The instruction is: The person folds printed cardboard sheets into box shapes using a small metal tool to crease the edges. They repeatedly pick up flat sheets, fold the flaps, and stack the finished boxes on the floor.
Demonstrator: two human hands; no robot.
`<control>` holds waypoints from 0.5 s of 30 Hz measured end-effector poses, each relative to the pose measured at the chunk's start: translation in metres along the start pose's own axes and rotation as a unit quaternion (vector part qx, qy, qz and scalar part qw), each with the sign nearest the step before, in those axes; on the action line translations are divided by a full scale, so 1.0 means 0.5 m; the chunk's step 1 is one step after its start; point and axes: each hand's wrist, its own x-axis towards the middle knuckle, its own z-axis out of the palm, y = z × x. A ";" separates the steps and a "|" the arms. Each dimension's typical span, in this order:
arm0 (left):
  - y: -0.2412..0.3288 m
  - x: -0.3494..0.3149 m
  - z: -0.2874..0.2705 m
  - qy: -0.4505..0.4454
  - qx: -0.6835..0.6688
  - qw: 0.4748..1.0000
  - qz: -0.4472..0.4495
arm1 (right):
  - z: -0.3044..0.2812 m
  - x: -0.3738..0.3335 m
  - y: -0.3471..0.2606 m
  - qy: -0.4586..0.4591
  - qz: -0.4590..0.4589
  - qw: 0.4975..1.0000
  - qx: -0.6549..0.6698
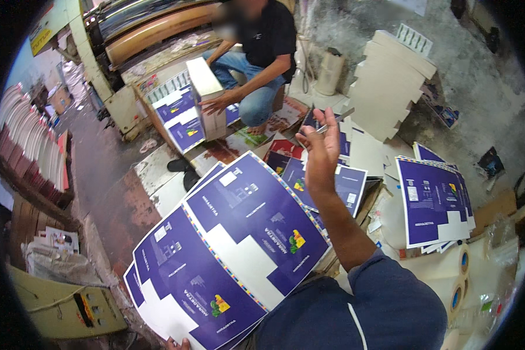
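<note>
A large purple and white printed sheet (248, 204) lies slanted across my lap, with colour bars along its edge and fold. More printed sheet shows beneath its borders. At its lower left edge, the fingertips of my left hand (178, 344) grip the sheet; the rest of that hand is cut off by the frame. My right hand (324, 157) is raised beyond the far right corner of the sheet, apart from it. Between its thumb and fingers it pinches a thin grey blade-like strip (339, 118).
Opposite, a crouching person (265, 64) steadies an upright pale stack of board (207, 96) over printed sheets. Purple sheets (431, 201) are piled at right, near tape rolls (462, 259). Notched white board (388, 84) leans on the wall. A roller machine (157, 38) stands behind.
</note>
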 end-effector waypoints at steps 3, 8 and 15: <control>-0.023 0.023 0.016 -0.017 -0.097 0.995 -0.012 | 0.010 -0.032 0.024 -0.084 0.187 0.977 0.057; -0.065 0.010 0.016 -0.001 -0.210 0.976 0.066 | 0.233 -0.143 0.011 -0.408 0.338 0.844 0.082; 0.013 -0.047 0.046 0.031 -0.107 0.994 0.006 | 0.591 -0.279 -0.101 -0.705 0.176 0.676 0.122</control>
